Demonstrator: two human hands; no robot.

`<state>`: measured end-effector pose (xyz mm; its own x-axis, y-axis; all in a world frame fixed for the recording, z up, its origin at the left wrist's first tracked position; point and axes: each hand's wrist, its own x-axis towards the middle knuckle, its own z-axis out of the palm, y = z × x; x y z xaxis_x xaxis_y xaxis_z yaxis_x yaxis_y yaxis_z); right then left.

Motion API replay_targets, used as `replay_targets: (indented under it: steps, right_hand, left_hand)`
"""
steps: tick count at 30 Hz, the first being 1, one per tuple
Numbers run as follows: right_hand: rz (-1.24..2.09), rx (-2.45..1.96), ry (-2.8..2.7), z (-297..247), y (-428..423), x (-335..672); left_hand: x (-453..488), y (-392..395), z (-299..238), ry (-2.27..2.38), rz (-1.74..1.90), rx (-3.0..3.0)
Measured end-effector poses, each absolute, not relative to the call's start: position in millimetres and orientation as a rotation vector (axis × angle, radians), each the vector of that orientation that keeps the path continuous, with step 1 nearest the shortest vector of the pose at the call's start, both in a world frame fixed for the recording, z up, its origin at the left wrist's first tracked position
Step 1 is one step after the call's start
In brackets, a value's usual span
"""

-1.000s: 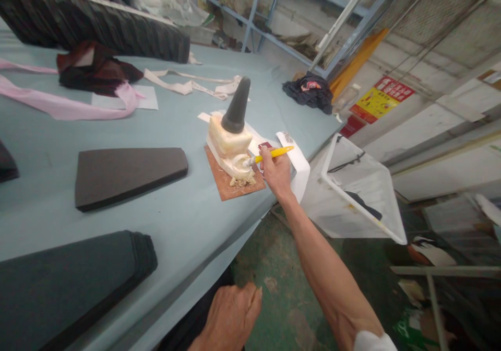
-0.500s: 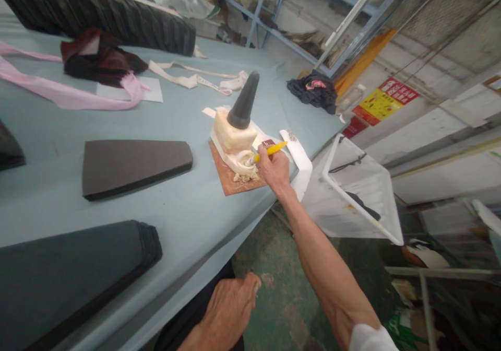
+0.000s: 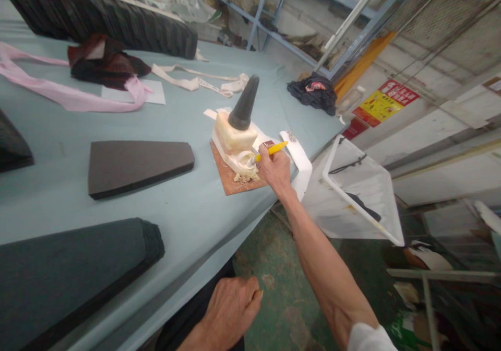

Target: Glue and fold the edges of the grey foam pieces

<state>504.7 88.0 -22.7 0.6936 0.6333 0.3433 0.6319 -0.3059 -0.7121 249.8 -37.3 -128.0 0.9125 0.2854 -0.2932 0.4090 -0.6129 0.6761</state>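
Observation:
My right hand (image 3: 276,171) reaches out to the table's right edge and is closed round a yellow-handled brush (image 3: 270,150). The brush tip rests in a white dish of cream-coloured paste (image 3: 242,162). The dish sits on a brown board (image 3: 235,179), beside a pale block (image 3: 234,136) with a dark grey cone (image 3: 243,105) standing on it. My left hand (image 3: 230,312) rests low by my lap below the table edge, fingers curled, with nothing seen in it.
A dark grey foam trapezoid (image 3: 136,164) lies mid-table, and a stack of similar dark pieces (image 3: 74,272) lies at the near left. Pink and white strips (image 3: 74,96) and dark cloth (image 3: 104,65) lie further back. A white-framed bin (image 3: 356,194) stands beyond the table's right edge.
The brush tip has moved from beside the dish into the paste. The view has shifted slightly; my left hand has barely moved.

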Motion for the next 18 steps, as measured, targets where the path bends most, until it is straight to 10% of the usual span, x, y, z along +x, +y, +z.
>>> replay_targets:
  steps: [18]
  right_hand:
    - [0.209,-1.694,-0.737,-28.5,80.7,531.1]
  left_hand:
    - [245.8,-41.1,-138.3,0.467,-0.082,2.245]
